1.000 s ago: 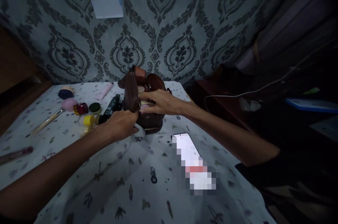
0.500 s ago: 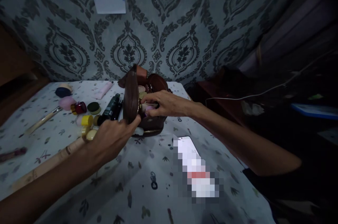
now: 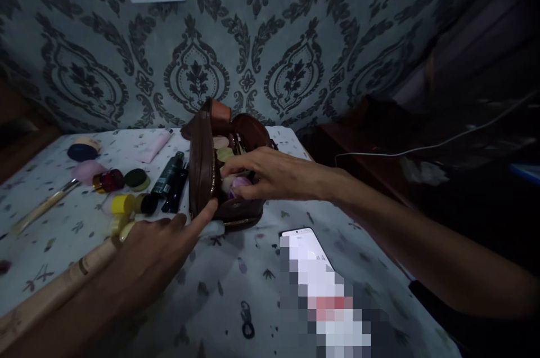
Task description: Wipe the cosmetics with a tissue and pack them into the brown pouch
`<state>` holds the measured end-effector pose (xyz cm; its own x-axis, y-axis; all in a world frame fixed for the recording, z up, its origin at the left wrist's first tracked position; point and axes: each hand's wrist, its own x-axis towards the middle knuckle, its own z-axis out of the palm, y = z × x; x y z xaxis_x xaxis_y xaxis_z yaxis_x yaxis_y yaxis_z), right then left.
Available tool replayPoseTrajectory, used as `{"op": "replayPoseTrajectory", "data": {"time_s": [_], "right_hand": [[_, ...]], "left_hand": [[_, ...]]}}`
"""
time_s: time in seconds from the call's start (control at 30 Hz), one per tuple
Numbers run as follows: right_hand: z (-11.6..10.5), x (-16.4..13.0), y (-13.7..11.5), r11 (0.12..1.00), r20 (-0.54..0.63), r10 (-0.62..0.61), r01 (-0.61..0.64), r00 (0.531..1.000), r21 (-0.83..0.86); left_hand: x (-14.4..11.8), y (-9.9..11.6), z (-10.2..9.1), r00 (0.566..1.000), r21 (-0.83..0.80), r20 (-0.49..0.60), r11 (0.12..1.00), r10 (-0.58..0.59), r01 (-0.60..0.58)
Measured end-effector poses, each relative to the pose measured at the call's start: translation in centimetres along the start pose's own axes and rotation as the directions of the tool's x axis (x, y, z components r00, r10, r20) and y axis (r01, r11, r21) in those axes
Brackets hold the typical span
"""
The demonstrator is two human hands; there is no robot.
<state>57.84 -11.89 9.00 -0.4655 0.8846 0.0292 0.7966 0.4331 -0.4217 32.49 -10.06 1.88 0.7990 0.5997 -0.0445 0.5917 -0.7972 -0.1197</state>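
On the table: white cloth (image 3: 219,301) printed with small dark sprigs, spread before a grey damask wall.
Bag: brown leather zip pouch (image 3: 201,166), standing open near the table's far edge, mouth turned right and crowded with small cosmetics.
Phone: lit smartphone (image 3: 314,268), flat on the cloth just right of the bag.
Right hand: right hand (image 3: 270,175) reaches into the bag's mouth, fingertips pinching a small pink round item (image 3: 239,184).
Left hand: left hand (image 3: 154,251) loose, nothing gripped, forefinger extended to touch the bag's lower zip edge.
Loose items: dark green bottle (image 3: 169,173), yellow cap (image 3: 122,204) and pale-handled brush (image 3: 40,209), left of the bag.
Handling: bag likely soft and light, prone to tipping; steady it by the stiff zip rim.
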Motion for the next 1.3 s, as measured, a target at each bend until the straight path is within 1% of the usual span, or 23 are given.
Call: {"op": "replayPoseTrajectory", "data": {"time_s": [0.1,0.2,0.33,0.47,0.57,0.67,0.73,0.9,1.0,1.1,1.3], "right_hand": [[0.2,-0.1,0.3,0.999,-0.014,-0.041,0.040,0.999,-0.027],[0.4,0.1,0.3,0.996,-0.016,-0.062,0.061,0.998,-0.062],[0.3,0.5,-0.4,0.992,0.052,-0.074,0.079,0.996,-0.097],[0.2,0.8,-1.1,0.986,0.064,-0.044,0.054,0.997,-0.157],[0.3,0.8,-1.5,0.983,0.063,-0.008,0.019,0.998,-0.185],[0.4,0.8,-1.6,0.981,0.039,0.018,-0.010,0.999,-0.193],[0.5,0.8,-1.4,0.983,0.010,0.014,-0.012,1.000,-0.184],[1.3,0.4,-0.5,0.987,-0.050,-0.025,0.016,0.998,-0.162],[1.8,0.5,0.3,0.982,-0.095,-0.024,0.006,0.995,-0.187],[2.0,1.0,0.6,0.977,-0.129,0.004,-0.031,0.992,-0.209],[1.5,1.9,-0.4,0.967,-0.109,0.108,-0.130,0.988,-0.221]], "left_hand": [[0.3,0.4,-0.3,0.998,0.069,0.040,0.997,0.039,-0.041],[0.4,0.8,-0.6,0.996,0.112,0.077,0.992,0.042,-0.050],[0.0,1.1,-0.6,0.993,0.106,0.118,0.994,0.024,-0.037],[-1.2,1.1,-0.5,0.989,0.083,0.144,0.996,0.029,-0.042],[-2.1,1.0,-0.3,0.991,0.075,0.131,0.997,0.020,-0.030],[-2.8,1.0,0.1,0.993,0.071,0.121,0.997,0.014,-0.023],[-3.3,1.0,0.3,0.991,0.067,0.135,0.998,0.008,-0.018],[-5.0,1.0,0.9,0.976,-0.007,0.216,1.000,-0.015,0.017],[-6.4,0.6,1.3,0.969,-0.083,0.246,0.996,0.004,0.017],[-7.6,0.1,2.0,0.966,-0.151,0.259,0.988,0.002,0.038],[-8.5,-0.3,3.2,0.972,-0.196,0.232,0.977,-0.037,0.084]]}}
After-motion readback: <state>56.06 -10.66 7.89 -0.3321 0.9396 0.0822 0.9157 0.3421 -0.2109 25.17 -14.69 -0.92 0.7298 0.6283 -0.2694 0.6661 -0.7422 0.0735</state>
